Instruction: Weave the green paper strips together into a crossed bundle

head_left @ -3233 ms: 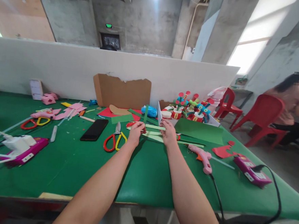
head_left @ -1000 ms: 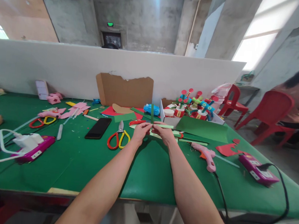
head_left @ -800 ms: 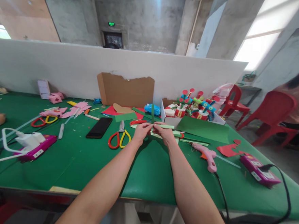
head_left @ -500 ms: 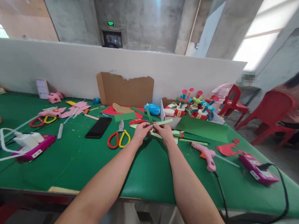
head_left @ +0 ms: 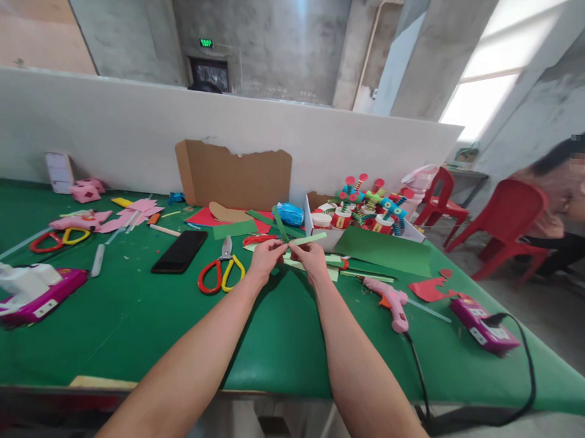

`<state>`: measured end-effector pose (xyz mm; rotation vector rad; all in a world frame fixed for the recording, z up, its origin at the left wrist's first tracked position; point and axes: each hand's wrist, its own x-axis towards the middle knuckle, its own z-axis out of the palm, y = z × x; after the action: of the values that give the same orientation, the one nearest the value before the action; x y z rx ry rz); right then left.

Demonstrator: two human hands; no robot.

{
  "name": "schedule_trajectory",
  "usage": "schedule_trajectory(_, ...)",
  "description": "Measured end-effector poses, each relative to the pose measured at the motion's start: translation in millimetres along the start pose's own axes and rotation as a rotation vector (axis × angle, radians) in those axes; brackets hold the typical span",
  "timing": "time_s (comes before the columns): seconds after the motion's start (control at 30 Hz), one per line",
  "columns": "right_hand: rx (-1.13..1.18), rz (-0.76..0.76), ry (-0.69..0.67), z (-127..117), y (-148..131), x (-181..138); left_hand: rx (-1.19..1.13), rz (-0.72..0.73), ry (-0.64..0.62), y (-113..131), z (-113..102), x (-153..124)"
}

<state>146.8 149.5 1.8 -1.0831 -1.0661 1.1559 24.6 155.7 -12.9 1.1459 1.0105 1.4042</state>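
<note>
My left hand point(head_left: 268, 257) pinches a dark green paper strip point(head_left: 281, 224) that points up and away. My right hand point(head_left: 310, 258) pinches a light green paper strip point(head_left: 313, 238) that sticks out to the right. Both hands meet at the fingertips, where the two strips come together; the exact join is hidden by the fingers. Just behind and beneath the hands lie red-handled scissors point(head_left: 258, 240) and light green paper pieces point(head_left: 333, 272). Left of my left hand are open scissors with one red and one yellow handle point(head_left: 222, 267).
A pink glue gun point(head_left: 391, 301) and a purple power strip point(head_left: 483, 324) lie to the right, cords trailing. A box point(head_left: 317, 214) of paper figures stands behind dark green paper point(head_left: 383, 250). A black phone point(head_left: 179, 252) lies left. A person point(head_left: 554, 197) sits near red chairs.
The view has turned slightly right, so everything appears shifted left. Both hands keep pinching the strips together with little change. The other person's hand at the left edge has left the view.
</note>
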Motion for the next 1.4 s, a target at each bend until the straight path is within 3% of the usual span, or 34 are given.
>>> schedule_trajectory(0.2,0.008,-0.061,0.188,-11,0,8,0.020,0.006,0.038,3,1,-1)
schedule_trajectory(0.57,0.399,-0.145,0.440,-36,-6,24,-0.019,-0.043,0.074,6,-1,-1)
schedule_trajectory(0.63,0.409,-0.110,0.385,-33,-5,22,-0.052,-0.058,0.075,6,-2,0)
schedule_trajectory(0.77,0.300,0.018,0.066,-18,1,12,-0.092,-0.082,0.071,6,-2,0)
schedule_trajectory(0.87,0.229,0.053,-0.073,-6,4,4,-0.084,-0.075,0.035,5,-2,0)
schedule_trajectory(1.03,0.181,0.048,-0.064,2,5,1,-0.046,-0.041,-0.034,4,0,-1)
schedule_trajectory(1.4,0.080,-0.021,0.014,4,12,5,-0.130,-0.083,-0.025,5,2,-2)
